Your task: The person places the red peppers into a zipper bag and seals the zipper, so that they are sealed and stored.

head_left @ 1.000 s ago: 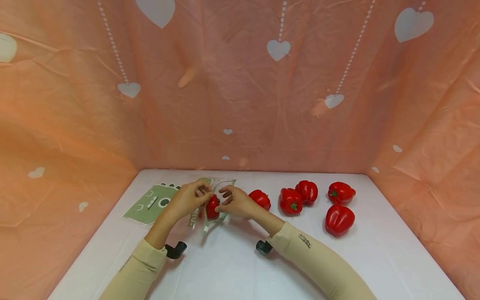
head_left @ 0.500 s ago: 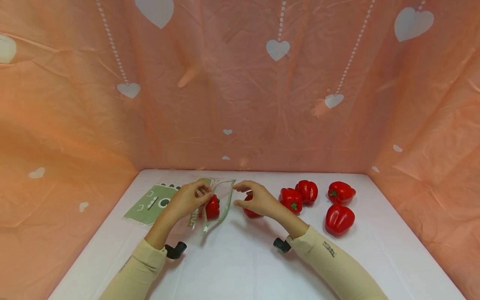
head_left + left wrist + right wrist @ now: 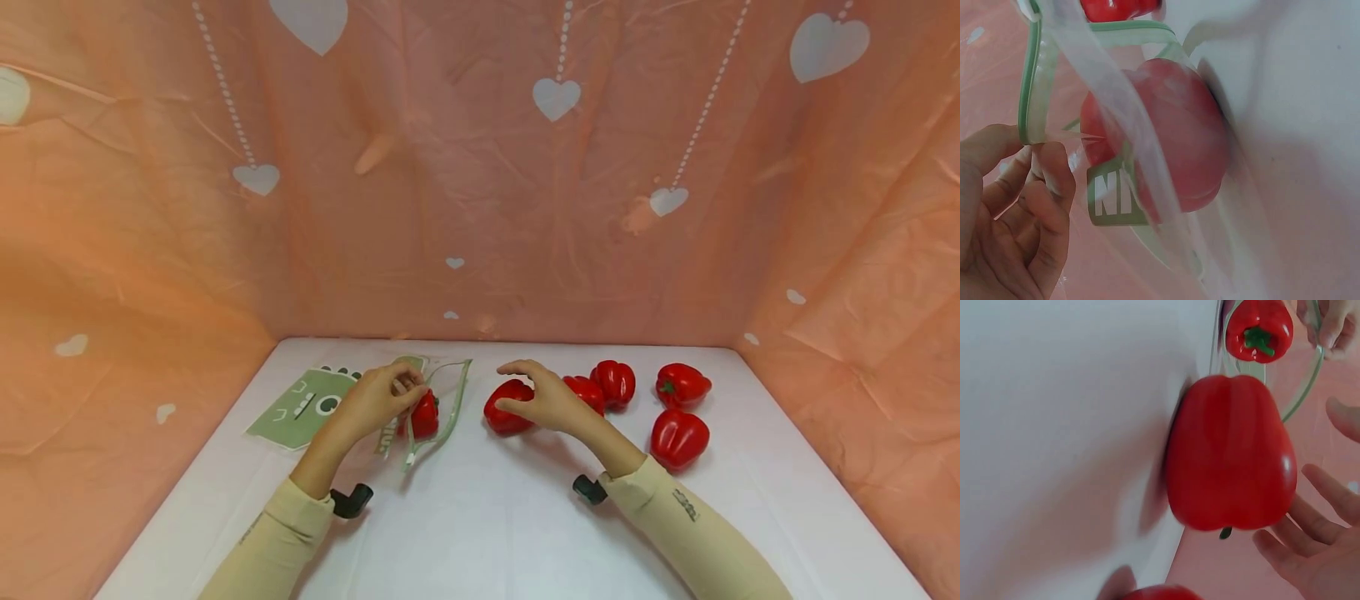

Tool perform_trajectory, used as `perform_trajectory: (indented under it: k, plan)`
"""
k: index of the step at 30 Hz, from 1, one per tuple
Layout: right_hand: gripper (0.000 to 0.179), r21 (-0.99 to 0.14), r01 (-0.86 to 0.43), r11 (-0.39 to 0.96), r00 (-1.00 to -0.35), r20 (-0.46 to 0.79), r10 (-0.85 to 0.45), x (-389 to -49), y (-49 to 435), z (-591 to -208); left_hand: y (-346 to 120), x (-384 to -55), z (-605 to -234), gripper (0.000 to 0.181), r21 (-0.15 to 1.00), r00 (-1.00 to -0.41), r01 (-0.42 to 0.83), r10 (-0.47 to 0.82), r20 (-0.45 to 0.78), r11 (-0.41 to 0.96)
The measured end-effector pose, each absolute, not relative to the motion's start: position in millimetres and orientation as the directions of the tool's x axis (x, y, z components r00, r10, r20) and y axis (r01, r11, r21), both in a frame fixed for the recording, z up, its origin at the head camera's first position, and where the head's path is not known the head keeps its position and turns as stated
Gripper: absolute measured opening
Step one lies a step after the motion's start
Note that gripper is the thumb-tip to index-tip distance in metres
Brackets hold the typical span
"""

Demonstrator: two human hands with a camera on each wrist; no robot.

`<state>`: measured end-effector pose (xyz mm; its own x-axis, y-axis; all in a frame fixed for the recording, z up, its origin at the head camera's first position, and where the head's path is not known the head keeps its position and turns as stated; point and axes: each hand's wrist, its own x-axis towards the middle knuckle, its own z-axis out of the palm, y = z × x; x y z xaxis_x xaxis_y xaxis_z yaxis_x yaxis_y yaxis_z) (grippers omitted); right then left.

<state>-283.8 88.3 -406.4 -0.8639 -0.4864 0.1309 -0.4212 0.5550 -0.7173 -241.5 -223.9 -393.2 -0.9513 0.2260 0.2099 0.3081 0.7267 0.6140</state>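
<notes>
My left hand [image 3: 382,398] pinches the green-edged mouth of a clear zip bag [image 3: 1034,87] between thumb and fingers. Inside the bag lies a red bell pepper [image 3: 1179,137], its green stem facing the bag's mouth in the right wrist view. To the right, my right hand [image 3: 551,400] is spread beside another red bell pepper [image 3: 1232,453], thumb and fingers apart around its near side. That pepper rests on the white table between the bag and the hand.
Several more red bell peppers stand to the right, among them one at the back [image 3: 613,385] and one nearer [image 3: 678,440]. A green bag panel with a cartoon face [image 3: 303,408] lies at the left. A peach curtain [image 3: 480,250] closes off the table's back and sides.
My right hand has drawn away from the bag's mouth and moved right to the loose pepper beside it. The left hand keeps its hold on the bag.
</notes>
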Motion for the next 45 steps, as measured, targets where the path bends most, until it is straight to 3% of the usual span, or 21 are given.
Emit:
perform_trajectory:
  k: [28, 45]
  plan:
    - [0.087, -0.667, -0.326, 0.67, -0.873, -0.06, -0.484, -281, 103, -417, -222, -241, -391, 0.01, 0.611, -0.952, 0.305, 0.226, 0.205, 0.731]
    - [0.086, -0.693, -0.3, 0.656, -0.881, -0.063, -0.468, -276, 118, -416, -223, -242, -395, 0.008, 0.597, -0.943, 0.33, 0.233, 0.237, 0.731]
